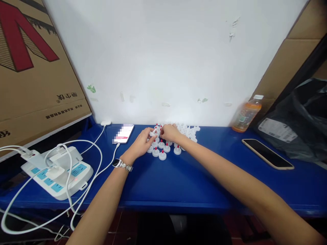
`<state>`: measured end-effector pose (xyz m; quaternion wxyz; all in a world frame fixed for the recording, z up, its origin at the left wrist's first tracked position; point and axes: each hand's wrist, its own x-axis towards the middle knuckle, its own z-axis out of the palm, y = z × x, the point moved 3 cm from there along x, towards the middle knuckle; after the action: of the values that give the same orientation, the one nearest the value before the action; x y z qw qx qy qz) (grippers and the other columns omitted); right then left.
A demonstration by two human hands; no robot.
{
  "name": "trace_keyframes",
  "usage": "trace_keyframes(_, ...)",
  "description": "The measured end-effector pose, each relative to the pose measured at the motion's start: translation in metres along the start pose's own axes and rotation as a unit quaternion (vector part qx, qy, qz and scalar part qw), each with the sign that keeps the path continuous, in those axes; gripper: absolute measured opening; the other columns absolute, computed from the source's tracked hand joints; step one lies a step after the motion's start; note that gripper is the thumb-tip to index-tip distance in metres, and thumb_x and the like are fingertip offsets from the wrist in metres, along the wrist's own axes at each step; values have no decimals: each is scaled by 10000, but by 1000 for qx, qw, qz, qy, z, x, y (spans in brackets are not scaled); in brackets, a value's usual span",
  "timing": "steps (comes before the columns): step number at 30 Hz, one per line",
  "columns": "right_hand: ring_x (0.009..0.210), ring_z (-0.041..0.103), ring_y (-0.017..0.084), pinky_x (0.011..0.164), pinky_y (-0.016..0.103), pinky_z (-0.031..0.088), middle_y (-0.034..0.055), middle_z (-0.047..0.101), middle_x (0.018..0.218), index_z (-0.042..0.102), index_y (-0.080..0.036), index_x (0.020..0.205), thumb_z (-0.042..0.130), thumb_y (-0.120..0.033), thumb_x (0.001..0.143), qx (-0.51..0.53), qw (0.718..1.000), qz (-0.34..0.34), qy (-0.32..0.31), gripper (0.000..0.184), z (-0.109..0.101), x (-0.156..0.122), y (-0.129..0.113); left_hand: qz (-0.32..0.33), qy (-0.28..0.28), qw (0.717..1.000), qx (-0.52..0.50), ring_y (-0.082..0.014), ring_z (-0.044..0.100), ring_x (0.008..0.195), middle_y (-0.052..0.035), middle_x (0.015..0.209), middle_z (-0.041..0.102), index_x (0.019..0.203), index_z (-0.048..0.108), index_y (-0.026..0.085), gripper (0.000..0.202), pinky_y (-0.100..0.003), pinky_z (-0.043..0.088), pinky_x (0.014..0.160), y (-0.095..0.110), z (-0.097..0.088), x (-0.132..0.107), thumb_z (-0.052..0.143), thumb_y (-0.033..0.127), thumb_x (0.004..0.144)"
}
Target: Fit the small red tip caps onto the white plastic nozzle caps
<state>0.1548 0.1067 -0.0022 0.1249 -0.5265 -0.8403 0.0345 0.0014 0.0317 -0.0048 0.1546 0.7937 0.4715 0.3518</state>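
My left hand (143, 142), with a watch (122, 164) on its wrist, pinches a small white plastic cap (153, 132) between thumb and fingers. Close beside it, my right hand (170, 132) is closed with its fingertips together; what they hold is hidden. Several white round caps with red tips (162, 155) stand upright on the blue table (173, 183), in front of and around both hands. One more red-tipped cap (177, 149) stands below my right wrist. Behind my right hand lies a pile of small white plastic pieces (190, 132), partly covered by the hand.
A phone on a cable (124, 133) lies left of my left hand. Further left are a power strip (61, 173), looping white cables and a cardboard box (38, 78). On the right are a bottle (247, 114), another phone (267, 153) and a dark plastic bag (298, 119). A white wall (163, 61) closes the back.
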Motion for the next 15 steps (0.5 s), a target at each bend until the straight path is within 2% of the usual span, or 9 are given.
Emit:
trace_keyframes(6, 933, 678, 263, 927, 395, 396, 101, 756, 870, 699, -177, 735, 628, -164, 782, 13, 1000, 0, 4, 87, 1, -1, 1, -8, -6, 1000, 2, -213, 597, 839, -75, 961, 650, 1191, 551, 174, 337, -346, 471, 741, 2, -1, 1, 437, 419, 989)
trace_keyframes(8, 875, 678, 236, 837, 351, 442, 85, 749, 866, 688, -184, 766, 625, -198, 793, 95, 994, 22, 46, 70, -4, -6, 5, -15, -11, 1000, 2, -213, 597, 829, -74, 951, 652, 1202, 551, 169, 350, -343, 469, 731, 3, -1, 1, 440, 423, 988)
trace_keyframes(9, 843, 674, 219, 791, 329, 456, 76, 745, 864, 679, -185, 784, 624, -218, 798, 162, 983, 37, 82, 66, -7, -9, 8, -16, -11, 1000, 2, -212, 597, 829, -76, 960, 654, 1206, 550, 167, 352, -342, 469, 731, 5, -1, 0, 441, 422, 989)
trace_keyframes(10, 815, 669, 204, 754, 311, 466, 69, 739, 857, 668, -184, 798, 625, -240, 800, 243, 961, 50, 121, 70, -10, -13, 11, -15, -12, 1000, 4, -211, 598, 830, -79, 973, 655, 1208, 551, 167, 353, -342, 470, 734, 7, -1, 0, 441, 421, 989)
trace_keyframes(12, 774, 658, 182, 714, 291, 479, 53, 724, 822, 648, -180, 832, 642, -286, 796, 404, 895, 60, 176, 112, -13, -22, 15, -7, -13, 1000, 9, -210, 600, 840, -81, 999, 655, 1221, 551, 171, 359, -345, 473, 749, 11, 0, 0, 437, 423, 992)
trace_keyframes(15, 705, 634, 163, 660, 281, 478, 25, 698, 751, 653, -177, 911, 702, -378, 761, 574, 795, 61, 186, 256, -10, -38, 13, 10, -17, 1000, 10, -211, 607, 865, -88, 1048, 655, 1267, 541, 176, 391, -352, 481, 783, 15, 4, -1, 435, 437, 997)
